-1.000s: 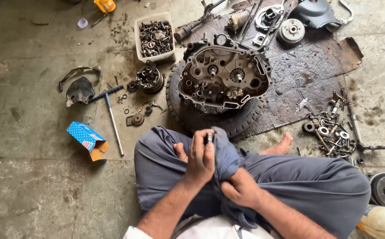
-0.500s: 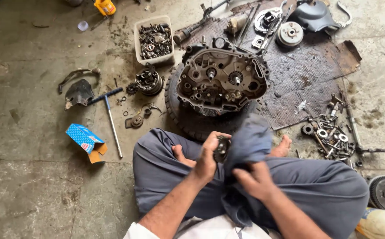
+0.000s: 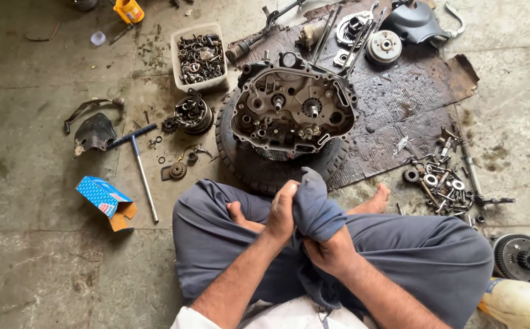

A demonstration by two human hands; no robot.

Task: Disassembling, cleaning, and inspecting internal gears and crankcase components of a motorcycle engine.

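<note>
Both hands were closed on a bunched fold of grey-blue cloth, held up over the crossed legs of the seated person. The left hand was wrapped around the near-left side of the bunch, fingers curled shut against it; the right hand was clenched on the cloth lower down and nearer. Whether any small part was wrapped inside the fold could not be told. The cloth appeared to be continuous with the grey trousers.

Just beyond the hands, an opened engine crankcase was propped on a black tyre, its shafts and gears exposed. Behind it, a dark greasy mat was spread on the concrete floor. A white plastic tub of small metal parts was placed at the far left, with a clutch assembly just nearer. A T-handle wrench and a blue cardboard box were left on the floor at the left. Loose gears and bolts were scattered at the right, and a large toothed gear lay near the right knee.
</note>
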